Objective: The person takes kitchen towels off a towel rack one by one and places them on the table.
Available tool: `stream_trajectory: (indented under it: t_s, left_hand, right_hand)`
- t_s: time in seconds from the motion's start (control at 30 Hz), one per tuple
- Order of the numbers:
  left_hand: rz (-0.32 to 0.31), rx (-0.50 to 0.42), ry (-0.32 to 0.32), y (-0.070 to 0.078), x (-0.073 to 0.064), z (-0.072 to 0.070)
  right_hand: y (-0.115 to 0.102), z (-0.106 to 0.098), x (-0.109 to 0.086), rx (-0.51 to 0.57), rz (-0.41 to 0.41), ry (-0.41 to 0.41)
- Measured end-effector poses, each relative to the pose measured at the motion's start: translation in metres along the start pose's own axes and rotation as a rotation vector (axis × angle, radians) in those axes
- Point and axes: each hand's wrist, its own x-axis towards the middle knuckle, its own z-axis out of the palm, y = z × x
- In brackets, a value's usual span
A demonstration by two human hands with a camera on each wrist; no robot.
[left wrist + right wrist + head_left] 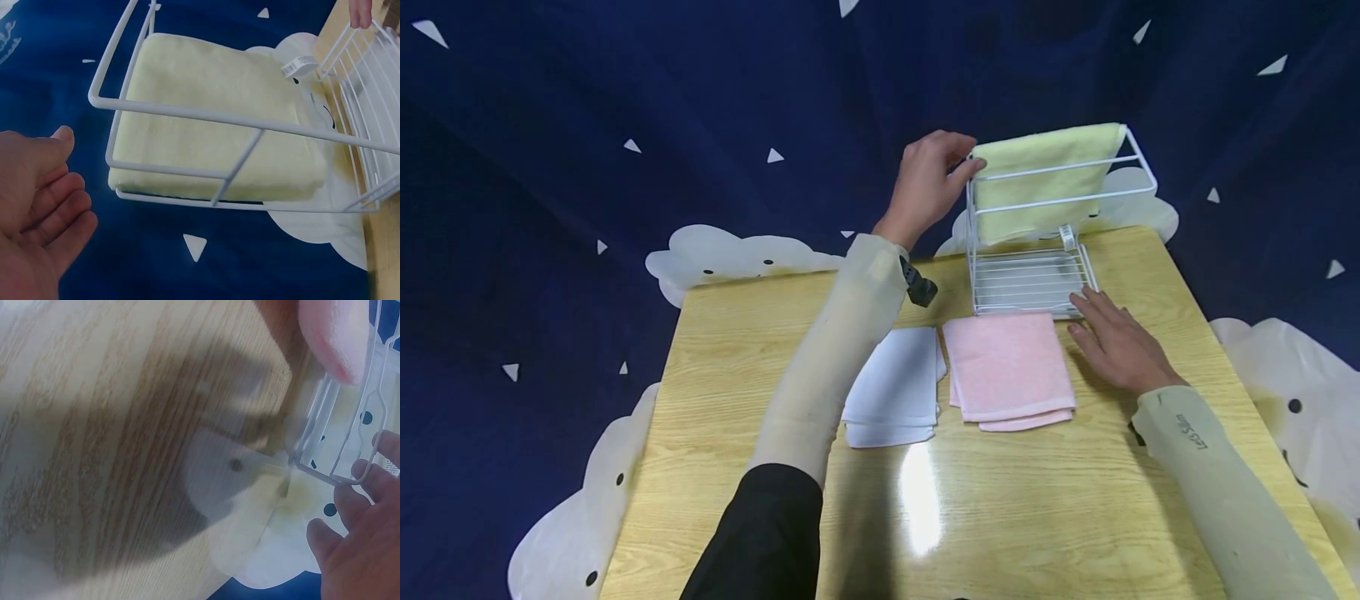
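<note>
Black cloth sleeve (767,525) and cream arm cover (827,367) led to the left hand (928,179), its fingers loosely bent, thumb apart, just beside an upper corner of the white wire rack (256,125). Over that rack's top bars hung a pale-yellow fabric towel (1045,150). The right hand (1116,342), fingers spread, touched the rack's base. Nearby, folded pink towel (1007,367) and white cloth (895,375) lay side by side on the pale wooden table (1015,508).

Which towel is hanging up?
The yellow towel: it hangs on the white rack, while the pink towel and the white towel lie folded on the table.
</note>
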Motion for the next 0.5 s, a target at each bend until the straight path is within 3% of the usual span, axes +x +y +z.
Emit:
stream_trajectory:
  t_s: [0.27, 0.5]
  left_hand:
    - [0.026, 0.092, -0.056, 0.015, 0.014, 0.003]
    - [-0.009, 0.138, -0.099, 0.023, 0.024, 0.006]
  right_hand:
    - [-0.001, 0.002, -0.003, 0.001, -0.013, 0.008]
    - [-0.005, 0.003, -0.004, -0.003, -0.008, 0.008]
